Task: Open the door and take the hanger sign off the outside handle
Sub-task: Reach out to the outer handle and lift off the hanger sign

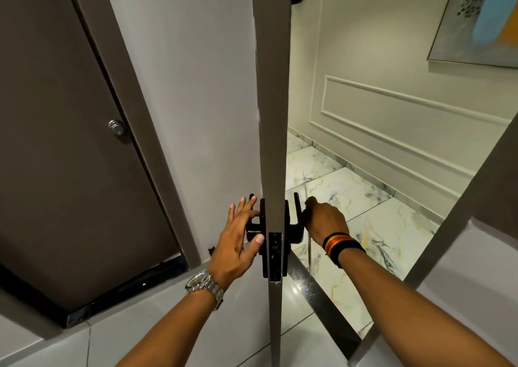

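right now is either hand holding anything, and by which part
Left hand rests open on the inside handle, no grip. Right hand is closed at the outside handle; what it holds is hidden.

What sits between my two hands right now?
The open door's edge with its black lock plate, head view; left hand inside, right hand outside.

A dark brown second door (56, 148) with a round silver knob (117, 127) stood at the left, a framed abstract painting (482, 16) hung on the panelled corridor wall (392, 120), above a marble-veined tile floor (372, 221).
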### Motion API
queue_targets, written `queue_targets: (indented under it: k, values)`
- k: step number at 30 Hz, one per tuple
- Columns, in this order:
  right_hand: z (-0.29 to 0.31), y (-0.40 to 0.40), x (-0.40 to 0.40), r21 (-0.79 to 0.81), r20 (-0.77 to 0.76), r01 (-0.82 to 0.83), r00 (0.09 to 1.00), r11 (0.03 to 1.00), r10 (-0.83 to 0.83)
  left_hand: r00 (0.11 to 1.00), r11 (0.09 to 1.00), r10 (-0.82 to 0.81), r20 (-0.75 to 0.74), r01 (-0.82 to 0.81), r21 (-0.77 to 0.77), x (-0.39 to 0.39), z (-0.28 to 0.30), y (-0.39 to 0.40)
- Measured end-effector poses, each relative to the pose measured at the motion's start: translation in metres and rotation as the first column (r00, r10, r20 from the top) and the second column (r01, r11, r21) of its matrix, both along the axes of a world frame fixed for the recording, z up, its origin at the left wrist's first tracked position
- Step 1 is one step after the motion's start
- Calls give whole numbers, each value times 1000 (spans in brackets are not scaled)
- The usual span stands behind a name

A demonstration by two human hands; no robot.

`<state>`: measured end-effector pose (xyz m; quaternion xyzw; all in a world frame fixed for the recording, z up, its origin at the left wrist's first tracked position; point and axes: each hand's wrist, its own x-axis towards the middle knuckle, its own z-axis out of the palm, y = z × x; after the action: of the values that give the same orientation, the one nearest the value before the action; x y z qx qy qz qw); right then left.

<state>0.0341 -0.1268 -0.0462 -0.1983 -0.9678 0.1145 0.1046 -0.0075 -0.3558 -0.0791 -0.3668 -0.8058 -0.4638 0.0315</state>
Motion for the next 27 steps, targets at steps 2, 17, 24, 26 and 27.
queue_targets:
  k: [2,17,24,26,27]
  values:
    - [9,15,-7,-40,2,73,997,997,-73,997,997,-61,-37,59,-52,-10,-3,2]
    - [91,84,37,3,-160,198,968,980,-195,976,998,55,-212,-50,31,-17,-25,81]
    - [153,103,82,246,-240,300,940,922,-242,987,987,105,-124,-119,-111,10,-11,132]
    - [173,112,101,321,-276,398,907,860,-317,991,987,102,-81,-111,-119,19,-5,148]
    - [182,118,112,327,-294,438,889,837,-350,992,987,103,-67,-110,-116,23,-3,155]
